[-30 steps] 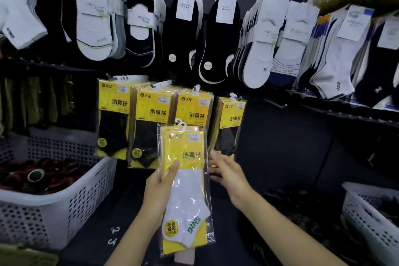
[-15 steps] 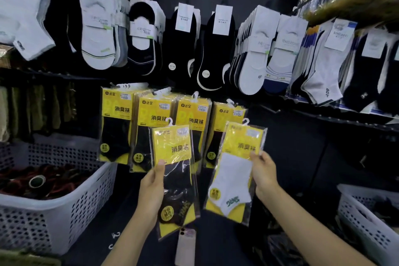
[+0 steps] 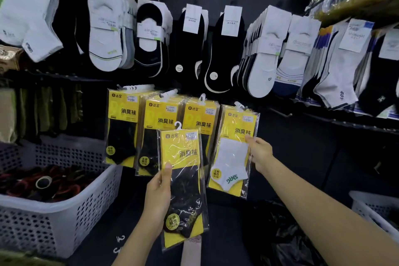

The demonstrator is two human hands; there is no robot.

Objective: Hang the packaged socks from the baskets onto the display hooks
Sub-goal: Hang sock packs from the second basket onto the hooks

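Left hand [image 3: 158,197] grips the black-sock pack [image 3: 183,181] by its left edge, just left of the white-sock pack [image 3: 232,157]; right hand [image 3: 260,153] pinches that pack's right edge, bare dark wall [image 3: 302,157] beyond.

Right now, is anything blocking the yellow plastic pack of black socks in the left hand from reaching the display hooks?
Nothing visible does. The yellow pack of black socks, gripped by the left hand, is held just before the row of hanging yellow packs; no other thing lies between.
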